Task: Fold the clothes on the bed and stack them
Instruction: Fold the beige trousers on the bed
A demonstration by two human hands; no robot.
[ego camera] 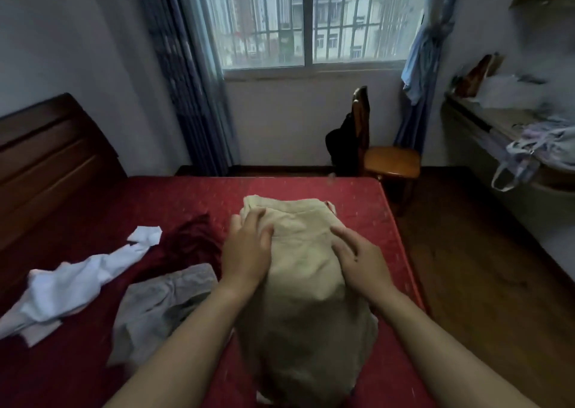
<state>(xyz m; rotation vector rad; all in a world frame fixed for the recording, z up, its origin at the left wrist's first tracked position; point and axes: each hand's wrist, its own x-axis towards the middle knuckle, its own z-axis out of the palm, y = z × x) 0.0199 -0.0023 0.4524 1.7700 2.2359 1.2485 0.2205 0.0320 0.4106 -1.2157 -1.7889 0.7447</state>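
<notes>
Beige cloth garment (306, 283), soft and creased, lay lengthwise on the red bed (357, 196); left hand (247, 249) and right hand (357, 263) pressed flat on it, fingers straight.

Beige garment (305, 283): partly folded, lying lengthwise near the right edge of the bed (357, 196).
Grey garment (155, 308): crumpled, just left of the beige.
White garment (77, 283): strewn further left.
Dark red garment (193, 239): bunched, possibly a shirt, beyond the grey.
</notes>
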